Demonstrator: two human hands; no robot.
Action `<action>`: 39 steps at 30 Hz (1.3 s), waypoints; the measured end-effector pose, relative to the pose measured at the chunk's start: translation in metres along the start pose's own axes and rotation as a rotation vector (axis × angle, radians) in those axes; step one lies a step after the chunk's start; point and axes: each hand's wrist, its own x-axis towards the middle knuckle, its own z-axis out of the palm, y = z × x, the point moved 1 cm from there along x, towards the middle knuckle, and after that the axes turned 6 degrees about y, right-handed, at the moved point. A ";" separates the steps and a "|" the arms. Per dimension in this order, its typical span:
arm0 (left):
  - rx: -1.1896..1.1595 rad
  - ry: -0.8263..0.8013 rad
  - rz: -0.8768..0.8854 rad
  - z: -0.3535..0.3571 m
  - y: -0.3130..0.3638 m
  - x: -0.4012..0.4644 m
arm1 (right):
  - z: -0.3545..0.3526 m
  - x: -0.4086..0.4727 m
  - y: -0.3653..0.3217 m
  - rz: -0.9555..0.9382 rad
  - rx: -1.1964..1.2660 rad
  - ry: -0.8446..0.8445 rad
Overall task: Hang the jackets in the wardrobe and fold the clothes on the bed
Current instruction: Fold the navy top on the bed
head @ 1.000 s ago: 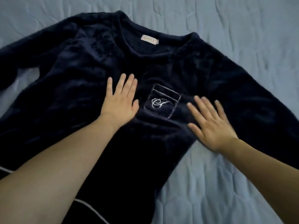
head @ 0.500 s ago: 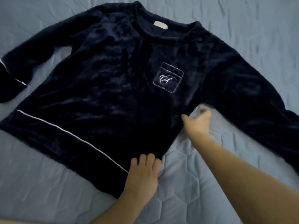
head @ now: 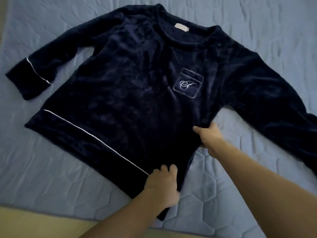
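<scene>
I see a dark blue fuzzy top (head: 133, 93) lying flat and face up on the bed (head: 51, 169), with both sleeves spread out to the sides. It looks soft and floppy to me, thick but not heavy. I think it will bend wherever I lift it, and it should not slip much on the blue quilt.

My left hand (head: 163, 186) holds the bottom corner of the top, with the fingers curled over the edge. My right hand (head: 208, 138) pinches the side edge just under the right sleeve (head: 267, 103). These are good spots to hold, I think, because I can lift that whole side and fold it over the middle.

The long right sleeve may drag or bunch up when I fold. A little pocket (head: 187, 83) with a curly white letter sits on the chest. A white tag (head: 61, 28) shows inside the neck. Nothing else lies on the top, so nothing blocks my hands.
</scene>
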 end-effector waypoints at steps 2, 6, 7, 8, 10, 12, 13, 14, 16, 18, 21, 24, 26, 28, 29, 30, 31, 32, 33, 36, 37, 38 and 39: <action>0.013 -0.109 0.050 0.009 -0.004 0.005 | 0.004 -0.007 0.004 -0.058 -0.291 -0.002; -0.291 -0.451 0.065 -0.020 -0.033 0.024 | 0.010 -0.020 0.009 -0.320 -0.939 0.328; -0.396 -0.419 0.013 -0.034 -0.050 0.028 | 0.019 -0.025 0.006 -0.486 -1.029 0.379; -0.464 -0.282 -0.040 -0.050 -0.072 0.029 | 0.031 -0.031 0.002 -0.635 -1.099 0.369; -0.418 0.222 -0.159 -0.081 -0.134 0.027 | 0.066 -0.042 -0.008 -0.804 -1.225 0.229; -0.336 0.612 -0.325 -0.103 -0.209 0.020 | 0.113 -0.051 -0.019 -0.824 -1.268 0.031; -0.318 0.719 -0.435 -0.111 -0.247 0.017 | 0.138 -0.054 -0.025 -0.819 -1.265 -0.048; -0.329 0.770 -0.552 -0.119 -0.283 0.015 | 0.160 -0.057 -0.031 -0.817 -1.253 -0.099; -0.365 0.721 -0.737 -0.128 -0.338 0.013 | 0.199 -0.063 -0.048 -0.836 -1.218 -0.146; -0.294 0.652 -0.742 -0.127 -0.373 0.014 | 0.233 -0.067 -0.066 -0.882 -1.175 -0.139; -0.300 0.461 -0.613 -0.129 -0.401 0.017 | 0.273 -0.066 -0.100 -0.967 -1.136 -0.052; -0.428 0.256 -0.598 -0.157 -0.420 0.021 | 0.313 -0.054 -0.140 -0.987 -1.084 0.065; -0.811 0.596 -0.737 -0.186 -0.433 0.028 | 0.339 -0.037 -0.168 -0.953 -1.039 0.153; -1.214 0.950 -0.981 -0.212 -0.455 0.032 | 0.363 -0.020 -0.182 -0.865 -1.024 0.192; -1.398 1.020 -1.078 -0.220 -0.469 0.034 | 0.376 -0.011 -0.182 -0.813 -1.015 0.189; -1.588 1.032 -1.129 -0.227 -0.479 0.039 | 0.386 -0.005 -0.177 -0.766 -1.018 0.186; -1.755 1.028 -1.123 -0.232 -0.491 0.046 | 0.394 0.001 -0.167 -0.744 -1.034 0.194; -1.868 1.013 -1.069 -0.236 -0.500 0.055 | 0.400 0.006 -0.156 -0.759 -1.060 0.225; -1.914 0.986 -0.986 -0.241 -0.504 0.064 | 0.403 0.010 -0.145 -0.798 -1.082 0.288; -1.557 1.376 -0.898 -0.277 -0.525 0.075 | 0.407 0.019 -0.134 -0.887 -1.105 0.420; -1.402 1.540 -0.872 -0.297 -0.533 0.068 | 0.408 0.019 -0.135 -0.888 -1.101 0.433; -1.281 1.658 -0.889 -0.315 -0.549 0.062 | 0.410 0.019 -0.137 -0.890 -1.104 0.439; -1.255 1.706 -0.965 -0.329 -0.565 0.056 | 0.411 0.019 -0.137 -0.891 -1.109 0.444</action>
